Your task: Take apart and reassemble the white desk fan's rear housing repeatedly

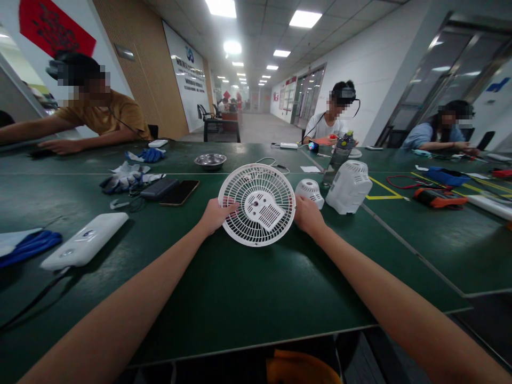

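A round white fan grille (269,213) is held up above the green table between my two hands. My left hand (218,214) grips its left rim, with the thumb lying over the bars. On the opposite rim, my right hand (309,214) is closed, its fingers mostly hidden behind the edge. The grille has radial slots and a slotted plate at its centre. Just beyond my right hand sits a small white vented housing (310,192). A larger white plastic casing (349,186) stands to the right of that.
Left on the green table (224,309) are a white power bank (85,241), a phone (180,192) and gloves (126,177). A metal bowl (210,161) lies farther back. A bottle (340,157) stands behind the casing; an orange multimeter (439,198) is at right. Three people sit around the tables.
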A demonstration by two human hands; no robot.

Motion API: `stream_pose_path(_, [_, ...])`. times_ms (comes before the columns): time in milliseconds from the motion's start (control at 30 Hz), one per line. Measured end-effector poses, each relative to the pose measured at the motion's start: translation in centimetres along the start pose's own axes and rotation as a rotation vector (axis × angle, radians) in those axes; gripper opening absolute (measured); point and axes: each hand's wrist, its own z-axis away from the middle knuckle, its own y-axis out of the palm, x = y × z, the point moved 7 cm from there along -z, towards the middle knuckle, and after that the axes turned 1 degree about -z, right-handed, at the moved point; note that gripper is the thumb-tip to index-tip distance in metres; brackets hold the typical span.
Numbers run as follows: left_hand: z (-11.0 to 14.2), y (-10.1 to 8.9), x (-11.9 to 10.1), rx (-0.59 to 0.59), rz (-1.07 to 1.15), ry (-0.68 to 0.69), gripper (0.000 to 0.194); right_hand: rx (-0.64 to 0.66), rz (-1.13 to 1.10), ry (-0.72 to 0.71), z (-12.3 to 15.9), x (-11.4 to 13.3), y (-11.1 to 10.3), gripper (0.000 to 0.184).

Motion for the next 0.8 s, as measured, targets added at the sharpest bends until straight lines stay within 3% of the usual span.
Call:
stream_pose_path(133, [-0.3,0.0,0.3,-0.008,0.033,0.012,0.021,-0.114,-0.083,-0.054,-0.1,-0.3,-0.2,0.049])
stream_pose_path(233, [-0.6,0.0,0.7,-0.007,0.051,0.011,0.022,-0.141,-0.083,-0.022,0.0,-0.5,-0.4,0.049])
stream_pose_path(400, [-0.6,-0.1,0.7,-0.004,0.041,0.018,0.022,0.0,0.038,0.028,0.0,-0.5,0.0,0.034])
stream_pose_path(500, [-0.4,0.0,0.5,-0.008,0.035,0.012,0.02,0.004,0.078,0.034,-0.1,-0.7,0.0,0.031])
stream_pose_path(800, [-0.2,-0.1,0.3,-0.018,0.0,-0.017,0.02,0.121,0.287,-0.124,0.2,1.3,0.5,0.029])
